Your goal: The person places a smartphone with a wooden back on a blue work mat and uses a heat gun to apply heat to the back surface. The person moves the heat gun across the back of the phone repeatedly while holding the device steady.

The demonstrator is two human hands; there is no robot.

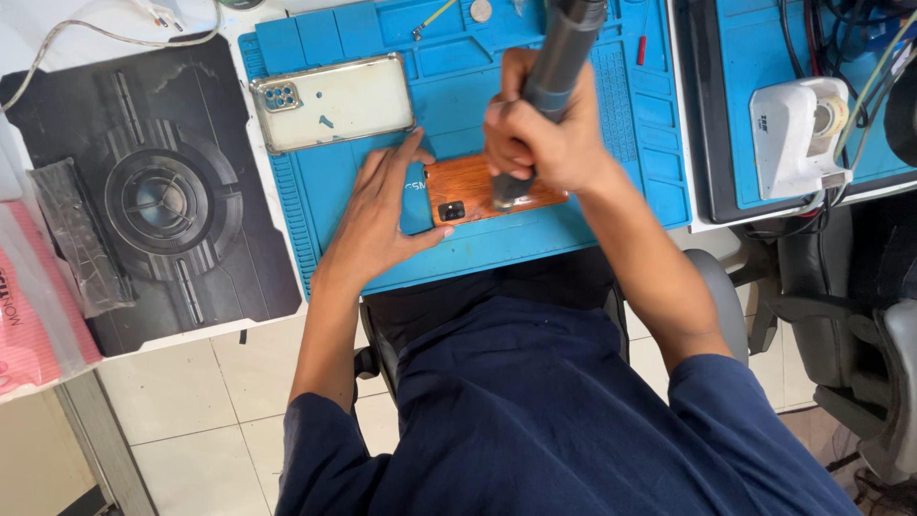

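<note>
Your right hand [535,143] is wrapped tight around the grey handle of a hot-air tool [554,67], fingers closed on it low down, near the nozzle, which gives you steadier aim than a grip further up the barrel would. The nozzle points straight down at the phone with the wood-patterned orange back [492,186], which lies face down on the blue work mat [458,258] near its front edge, close to your body. Your left hand [382,215] lies flat and open, palm down, fingers spread over the left end of the phone and the mat beside it; it grips nothing and seems to pin the phone so it cannot slide under the tool. A second phone in a clear case [334,100] rests apart at the mat's upper left, out of the nozzle's way. To the left on the surface sits a black mat with a round pattern [162,201], and to the right a white device [798,134] stands on another blue mat, well clear of both hands.
</note>
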